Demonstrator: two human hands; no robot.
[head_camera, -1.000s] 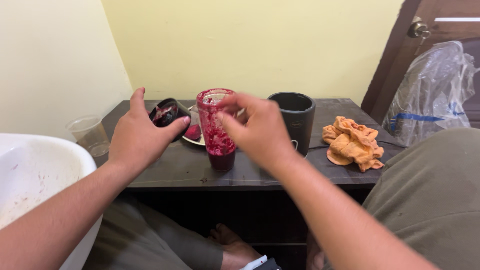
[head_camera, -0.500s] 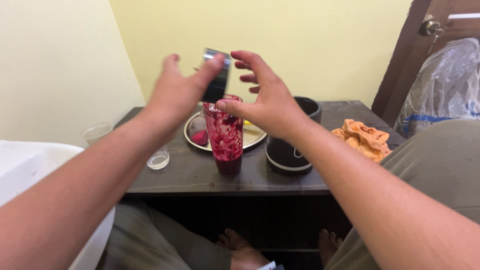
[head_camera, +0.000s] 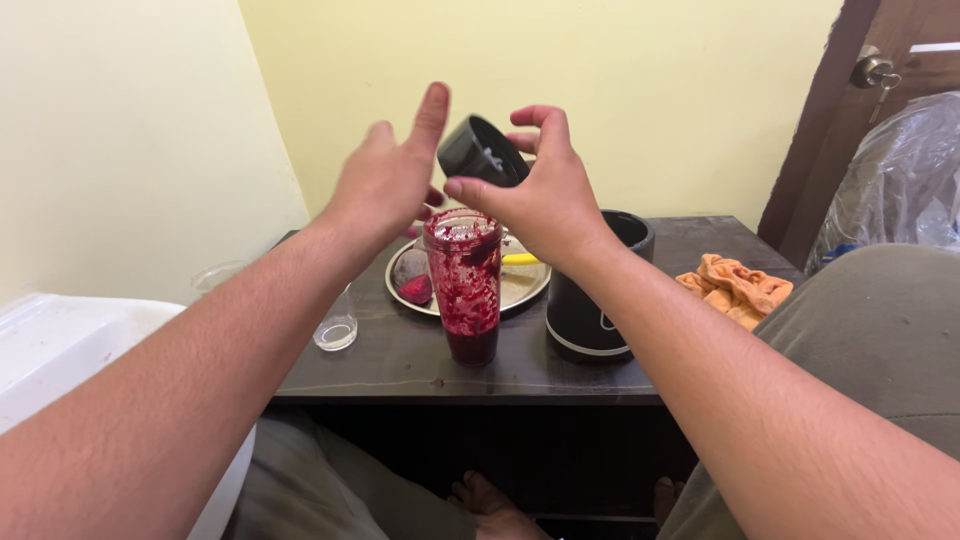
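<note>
The black blade cap (head_camera: 482, 152) hangs in the air above and slightly behind the mouth of the blender jar (head_camera: 465, 285), tilted so its open face looks toward the left hand. The right hand (head_camera: 545, 200) grips it between thumb and curled fingers and is the nearer one. The left hand (head_camera: 385, 185) is open beside it, fingers spread, holding nothing. The jar stands upright on the counter (head_camera: 400, 355), red pulp smeared inside, between a metal plate (head_camera: 525, 285) and the black blender base (head_camera: 590, 300).
</note>
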